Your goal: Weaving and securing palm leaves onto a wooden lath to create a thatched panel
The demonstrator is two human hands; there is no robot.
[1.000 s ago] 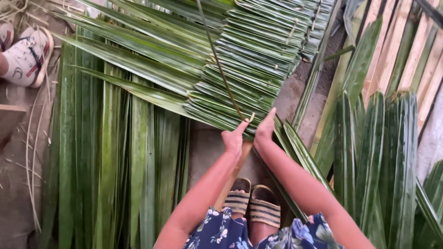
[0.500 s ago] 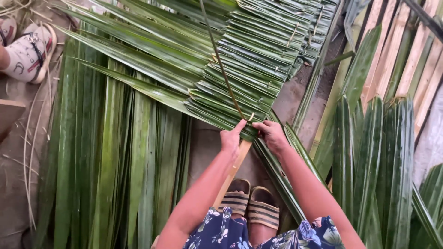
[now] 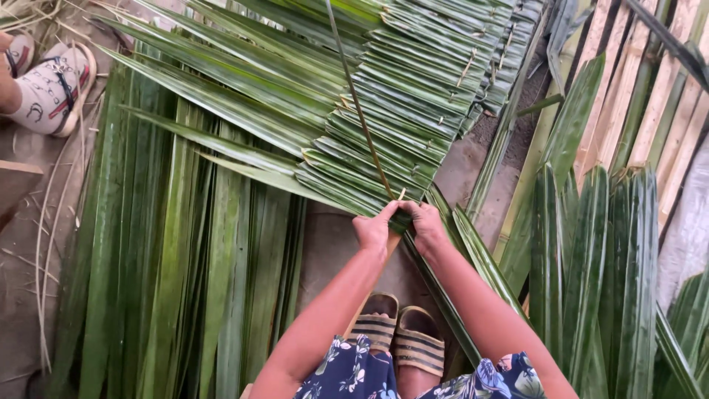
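Palm leaves fill the view, and your two hands meet at the near edge of the folded leaf panel that spreads away from you across the ground. Your left hand has its fingers pinched together on a thin pale sliver poking up at the panel's edge, thumb and forefinger closed around it. Your right hand sits just beside it, fingers curled shut on the folded end of a green leaf at the same spot; the two hands almost touch. A long thin midrib runs from between your hands up over the panel. Loose long leaves lie flat to the left, more to the right. Your striped sandals rest below your hands. Another person's foot in a patterned sandal shows at upper left.
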